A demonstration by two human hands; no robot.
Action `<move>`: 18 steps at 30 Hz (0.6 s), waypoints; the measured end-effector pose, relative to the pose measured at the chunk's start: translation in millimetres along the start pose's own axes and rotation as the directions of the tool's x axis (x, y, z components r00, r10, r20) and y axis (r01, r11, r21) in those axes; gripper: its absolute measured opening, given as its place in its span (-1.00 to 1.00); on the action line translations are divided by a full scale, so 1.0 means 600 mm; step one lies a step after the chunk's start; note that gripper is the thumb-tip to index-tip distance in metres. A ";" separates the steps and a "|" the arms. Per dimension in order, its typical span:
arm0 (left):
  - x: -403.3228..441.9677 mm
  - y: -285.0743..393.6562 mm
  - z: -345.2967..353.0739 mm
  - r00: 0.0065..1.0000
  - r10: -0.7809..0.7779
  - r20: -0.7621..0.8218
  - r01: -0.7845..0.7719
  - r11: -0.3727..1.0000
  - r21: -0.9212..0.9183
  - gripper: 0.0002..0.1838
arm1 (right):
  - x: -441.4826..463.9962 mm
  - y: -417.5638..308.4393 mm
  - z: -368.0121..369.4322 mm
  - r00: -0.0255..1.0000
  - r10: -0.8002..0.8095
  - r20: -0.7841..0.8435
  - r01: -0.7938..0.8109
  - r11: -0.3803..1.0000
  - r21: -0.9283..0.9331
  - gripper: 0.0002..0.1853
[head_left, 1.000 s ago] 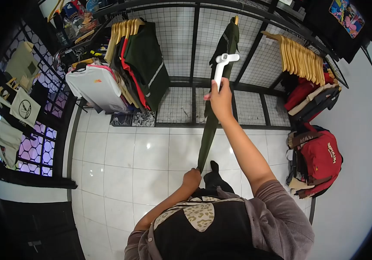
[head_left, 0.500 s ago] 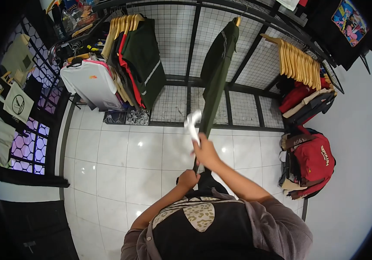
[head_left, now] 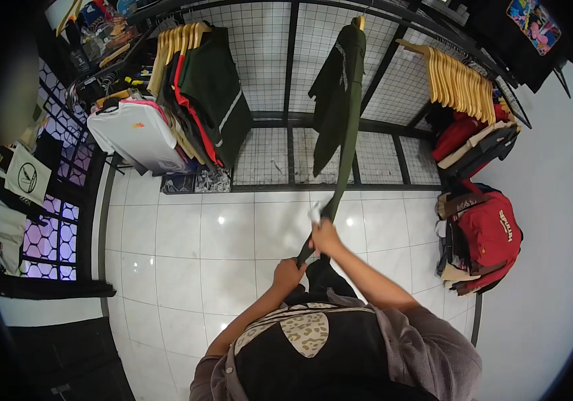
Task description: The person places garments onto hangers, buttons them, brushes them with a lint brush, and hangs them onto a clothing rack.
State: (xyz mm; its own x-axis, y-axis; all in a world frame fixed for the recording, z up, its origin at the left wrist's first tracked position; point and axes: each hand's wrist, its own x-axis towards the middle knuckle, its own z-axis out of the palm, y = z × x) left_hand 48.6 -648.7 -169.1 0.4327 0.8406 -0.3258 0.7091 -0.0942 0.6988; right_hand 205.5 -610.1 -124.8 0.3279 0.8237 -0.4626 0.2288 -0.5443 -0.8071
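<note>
A dark green long-sleeved garment point(head_left: 334, 90) hangs from a wooden hanger on the overhead rail, one sleeve point(head_left: 345, 164) drawn out toward me. My left hand point(head_left: 290, 273) is closed on the cuff end of that sleeve, near my waist. Farther up the sleeve, my right hand point(head_left: 325, 238) grips a white handheld garment steamer point(head_left: 315, 212). Its head lies against or just beside the sleeve; contact cannot be made out. Most of its handle is hidden by my fingers.
Clothes on hangers, including a white T-shirt point(head_left: 133, 134), fill the left rack. Bare wooden hangers point(head_left: 457, 80) hang at right above folded-over garments. A red jacket point(head_left: 490, 230) hangs lower right. Wire grid panels point(head_left: 260, 73) line the back above white floor tiles point(head_left: 226, 227).
My right hand and the steamer have moved down and slightly right, bringing the steamer head in to the sleeve. The sleeve is now pulled out at a slant, away from the garment's body.
</note>
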 end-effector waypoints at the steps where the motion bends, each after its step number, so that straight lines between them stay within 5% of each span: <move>1: 0.000 -0.003 -0.003 1.000 -0.013 0.010 0.013 1.000 0.021 -0.62 | -0.034 0.012 0.009 0.994 0.075 0.073 -0.076 0.997 0.004 -0.72; 4: 0.002 -0.024 0.007 0.992 0.051 0.114 -0.052 0.999 0.011 -0.63 | -0.123 -0.036 0.017 0.941 0.185 0.284 -0.214 0.974 0.072 -0.71; 6: 0.003 -0.032 0.016 0.995 0.074 0.068 -0.072 0.997 -0.026 -0.64 | -0.149 -0.094 0.005 0.959 -0.055 0.279 0.013 0.989 0.150 -0.71; 7: 0.003 -0.036 0.018 0.996 0.092 0.019 -0.091 0.994 -0.063 -0.64 | -0.137 -0.108 -0.003 0.959 -0.054 0.279 0.011 0.988 0.152 -0.71; 10: 0.006 -0.039 0.025 1.000 -0.027 0.005 0.027 1.000 -0.008 -0.63 | -0.104 -0.118 -0.029 0.972 -0.229 0.048 0.214 0.952 0.217 -0.68; 13: 0.013 -0.040 0.019 0.998 -0.061 0.002 0.061 0.996 -0.069 -0.62 | -0.082 -0.032 -0.009 0.987 0.028 0.159 -0.051 0.989 0.142 -0.65; 15: 0.010 -0.036 0.007 0.998 -0.067 0.001 0.067 0.997 -0.048 -0.58 | -0.122 0.012 0.013 0.899 0.135 0.416 -0.182 0.980 0.076 -0.66; 18: -0.001 -0.056 0.015 0.999 -0.040 0.002 0.040 0.998 -0.042 -0.49 | -0.162 -0.006 0.008 0.842 0.074 0.535 -0.222 0.950 0.218 -0.74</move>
State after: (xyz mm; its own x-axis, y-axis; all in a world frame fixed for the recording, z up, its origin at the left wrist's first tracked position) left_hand 29.7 -651.0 -197.9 0.4052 0.8428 -0.3544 0.7017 -0.0382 0.7114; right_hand 168.4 -687.7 -78.7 -0.1969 0.7379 -0.6455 -0.0553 -0.6657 -0.7442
